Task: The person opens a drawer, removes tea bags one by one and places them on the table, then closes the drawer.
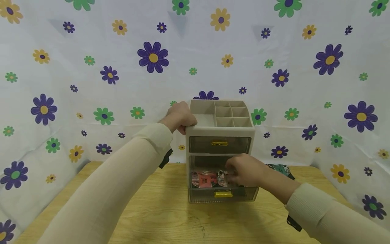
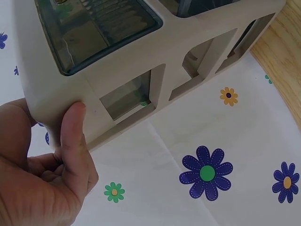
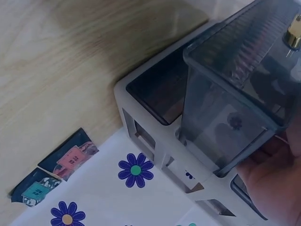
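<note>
A beige desktop organizer stands on the table with its lower smoky drawer pulled out. My left hand grips the organizer's upper left corner, with the thumb pressed on its side. Above the open drawer, my right hand reaches in, fingers bent down. Inside lie a red-labelled packet and a black-and-white patterned packet, the latter beside the right fingertips. Whether those fingers pinch it is hidden. The right wrist view shows the right hand at the drawer's rim.
The closed upper drawer has a gold handle. An open top tray and small compartments cap the organizer. On the table beside it lie a packet with a red label and one with a teal label. Flowered cloth hangs behind.
</note>
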The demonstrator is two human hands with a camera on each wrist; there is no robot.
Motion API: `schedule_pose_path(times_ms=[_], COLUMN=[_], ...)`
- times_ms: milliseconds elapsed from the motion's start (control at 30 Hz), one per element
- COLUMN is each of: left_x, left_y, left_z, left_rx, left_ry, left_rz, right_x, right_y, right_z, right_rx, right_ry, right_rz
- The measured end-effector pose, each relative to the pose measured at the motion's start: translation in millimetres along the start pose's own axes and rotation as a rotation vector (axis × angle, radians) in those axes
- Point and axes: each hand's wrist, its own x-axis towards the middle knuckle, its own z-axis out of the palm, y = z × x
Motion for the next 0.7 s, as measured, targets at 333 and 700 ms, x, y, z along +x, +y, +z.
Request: schedule_pose_path(times_ms=[333,700], left_x=[0.0,0.5], left_y=[2.4,0.2], left_z=[0.3,2.1], left_rx=[-0.009,-0.007], left_ry=[0.000,-0.001], left_rz=[-0.015,-0.016], right_x=[10.6,7.6], right_y=[2.6,5.3], right_z=[2.7,-8.3], right_rx=[-0.071,0.016], right_ry=[-0.187,-0.118], right_rz=[0.006,-0.045])
